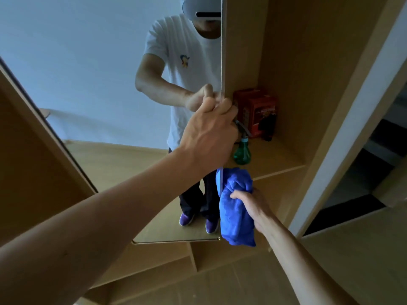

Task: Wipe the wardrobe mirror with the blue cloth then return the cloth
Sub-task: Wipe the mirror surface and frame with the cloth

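Observation:
The tall wardrobe mirror (pixel 105 89) fills the left and middle of the head view and reflects a person in a white T-shirt. My left hand (pixel 211 130) grips the mirror's right edge at mid height, fingers curled around it. My right hand (pixel 251 203) is lower, just right of that edge, and holds a bunched blue cloth (pixel 236 208). The cloth hangs down beside the mirror's lower right corner and touches its edge.
Behind the mirror's edge the open wooden wardrobe holds a shelf (pixel 282 159) with a green spray bottle (pixel 241 150) and a red box (pixel 256 111). Wooden panels stand left and right. A dark doorway (pixel 374 172) opens at the far right.

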A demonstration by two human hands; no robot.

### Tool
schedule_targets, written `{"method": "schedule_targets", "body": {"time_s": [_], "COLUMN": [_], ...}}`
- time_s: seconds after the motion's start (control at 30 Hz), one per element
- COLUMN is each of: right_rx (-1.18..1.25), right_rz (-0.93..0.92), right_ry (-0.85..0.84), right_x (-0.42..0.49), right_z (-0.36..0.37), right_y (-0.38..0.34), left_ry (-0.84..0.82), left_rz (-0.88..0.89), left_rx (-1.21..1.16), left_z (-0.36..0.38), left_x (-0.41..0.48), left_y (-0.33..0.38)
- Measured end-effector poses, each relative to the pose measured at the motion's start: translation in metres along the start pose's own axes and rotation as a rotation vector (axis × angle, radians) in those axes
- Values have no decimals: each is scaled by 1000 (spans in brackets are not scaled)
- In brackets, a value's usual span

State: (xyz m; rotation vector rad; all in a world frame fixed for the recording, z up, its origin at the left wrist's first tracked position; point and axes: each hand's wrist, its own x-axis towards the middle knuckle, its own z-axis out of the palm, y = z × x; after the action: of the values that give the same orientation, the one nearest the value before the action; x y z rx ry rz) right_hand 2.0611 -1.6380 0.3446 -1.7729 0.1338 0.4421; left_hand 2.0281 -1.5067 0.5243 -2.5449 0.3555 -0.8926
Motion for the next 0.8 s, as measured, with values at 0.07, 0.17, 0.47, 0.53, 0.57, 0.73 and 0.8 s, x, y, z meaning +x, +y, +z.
{"method": "schedule_targets", "body": {"time_s": [0.07,0.17,0.47,0.53,0.57,0.73,0.8], "right_rx": [5,-64,109,169,198,231,202], "right_rz": [27,-43,-202,-267,-297,-317,-251], "right_ry": [-11,-6,62,50,44,29,41], "right_x": [-3,-7,-32,-42,-46,-47,-39], "right_z": [0,3,-10,-15,-18,-21,-18], "right_y": [-2,-7,-85,-103,-111,-116,-105], "left_ry": [1,39,75,104,121,184,202], "left_rz": [-13,5,61,69,77,132,88], "left_rx": [45,48,-113,-122,-113,-20,-59], "left_z": [-5,-13,-22,-26,-29,-37,-45], "left_x": [5,8,9,13,16,36,42], "left_y": [-7,-15,-25,-25,-26,-48,-51]}}
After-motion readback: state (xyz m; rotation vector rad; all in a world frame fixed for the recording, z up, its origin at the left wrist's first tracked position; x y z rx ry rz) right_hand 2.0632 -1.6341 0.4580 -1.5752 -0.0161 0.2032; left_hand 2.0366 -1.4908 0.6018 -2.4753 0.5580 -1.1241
